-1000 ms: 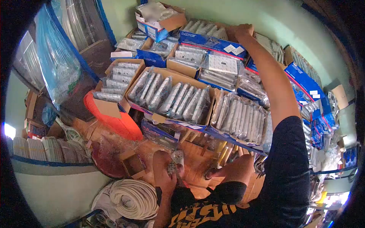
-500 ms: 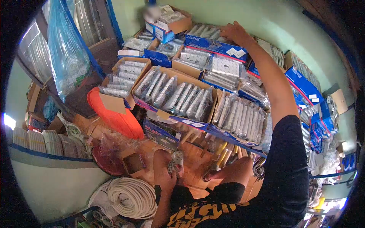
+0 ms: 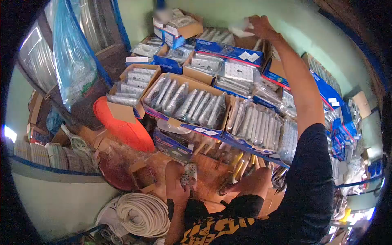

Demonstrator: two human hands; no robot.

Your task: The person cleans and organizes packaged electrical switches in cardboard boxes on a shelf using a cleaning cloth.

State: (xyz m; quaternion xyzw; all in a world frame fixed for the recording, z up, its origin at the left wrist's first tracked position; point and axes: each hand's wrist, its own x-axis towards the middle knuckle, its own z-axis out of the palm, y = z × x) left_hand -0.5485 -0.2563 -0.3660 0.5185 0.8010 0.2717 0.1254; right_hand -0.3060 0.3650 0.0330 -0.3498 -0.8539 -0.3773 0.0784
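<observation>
My right hand is stretched over the back row of boxes, its fingers closed on a white packet in clear plastic. Below it is a blue carton holding wrapped packs at its left and showing bare cardboard inside at its right. My left hand is low, near my leg, beside a pale dotted object; its fingers are too unclear to read.
Open cartons of wrapped white plates and wrapped packs fill the shelf. A blue plastic bag hangs at left above an orange-red object. A white cable coil lies lower left. More blue boxes stand at right.
My right hand has lifted slightly and moved right, now with a white packet in it. More of the back carton's inside shows. My left hand has hardly moved.
</observation>
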